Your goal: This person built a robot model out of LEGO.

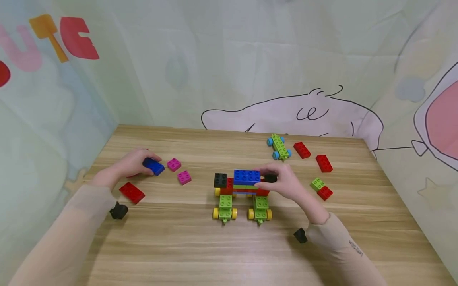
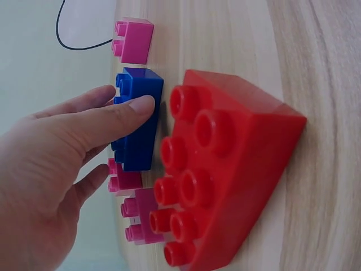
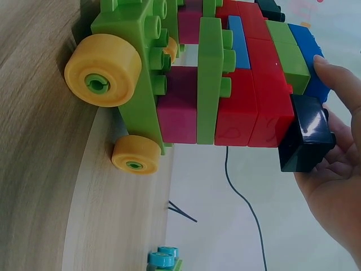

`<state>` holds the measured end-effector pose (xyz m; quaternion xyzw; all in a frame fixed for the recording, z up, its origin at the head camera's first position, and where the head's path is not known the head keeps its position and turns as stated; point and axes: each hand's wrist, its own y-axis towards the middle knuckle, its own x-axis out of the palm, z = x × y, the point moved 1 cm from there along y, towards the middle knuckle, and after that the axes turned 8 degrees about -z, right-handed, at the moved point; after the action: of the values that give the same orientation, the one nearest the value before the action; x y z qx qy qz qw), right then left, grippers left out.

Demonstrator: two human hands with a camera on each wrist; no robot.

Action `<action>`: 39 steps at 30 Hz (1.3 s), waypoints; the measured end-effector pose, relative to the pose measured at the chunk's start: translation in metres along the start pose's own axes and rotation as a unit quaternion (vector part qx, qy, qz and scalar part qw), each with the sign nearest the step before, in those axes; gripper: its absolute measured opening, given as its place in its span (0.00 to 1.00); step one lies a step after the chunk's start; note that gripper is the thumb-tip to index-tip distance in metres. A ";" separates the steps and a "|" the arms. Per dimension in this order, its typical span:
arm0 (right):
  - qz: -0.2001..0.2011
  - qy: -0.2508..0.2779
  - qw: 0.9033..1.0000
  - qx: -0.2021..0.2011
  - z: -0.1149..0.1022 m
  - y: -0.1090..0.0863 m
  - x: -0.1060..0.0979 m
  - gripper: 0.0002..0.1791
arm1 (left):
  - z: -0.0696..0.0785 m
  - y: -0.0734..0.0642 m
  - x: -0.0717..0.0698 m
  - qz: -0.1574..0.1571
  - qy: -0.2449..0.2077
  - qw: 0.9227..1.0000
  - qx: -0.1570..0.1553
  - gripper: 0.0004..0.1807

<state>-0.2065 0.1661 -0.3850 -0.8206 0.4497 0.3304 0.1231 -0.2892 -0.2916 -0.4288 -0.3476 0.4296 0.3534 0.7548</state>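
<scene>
On the left of the table my left hand [image 1: 132, 163] pinches a blue brick [image 1: 154, 166] between thumb and fingers; in the left wrist view the blue brick [image 2: 138, 127] has its studs facing the palm side. A red brick [image 1: 132, 192] lies close to that wrist. In the middle stands a built block model on yellow-wheeled green bases [image 1: 225, 202], with red bricks above. My right hand [image 1: 282, 180] grips the end of a blue brick [image 1: 247, 177] on top of it, thumb on the near side. Black bricks [image 1: 220, 180] sit at the model's two ends.
Two pink bricks [image 1: 174, 164] lie right of the left hand. At the back right are a green base with blue wheels [image 1: 279, 147] and red bricks [image 1: 324, 163]. A light green brick [image 1: 317, 184] touches a small red one [image 1: 325, 193]. Printed cloth walls surround the table.
</scene>
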 end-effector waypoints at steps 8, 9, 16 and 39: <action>0.001 -0.002 1.000 -0.008 0.001 0.000 0.000 0.20 | 0.000 0.001 0.001 -0.010 -0.002 1.000 -0.012 0.24; 0.001 -0.001 1.000 -0.009 0.001 0.000 0.000 0.20 | 0.000 0.001 0.001 -0.011 -0.003 1.000 -0.013 0.24; -0.002 0.002 1.000 -0.011 0.001 0.000 0.001 0.20 | -0.001 0.000 0.003 -0.016 0.000 1.000 -0.012 0.23; -0.006 -0.008 1.000 -0.007 0.000 0.000 -0.001 0.20 | 0.029 -0.009 -0.020 0.073 -0.049 0.996 -0.027 0.25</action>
<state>-0.2070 0.1664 -0.3845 -0.8214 0.4419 0.3389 0.1227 -0.2774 -0.2772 -0.3979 -0.3183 0.4067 0.4355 0.7373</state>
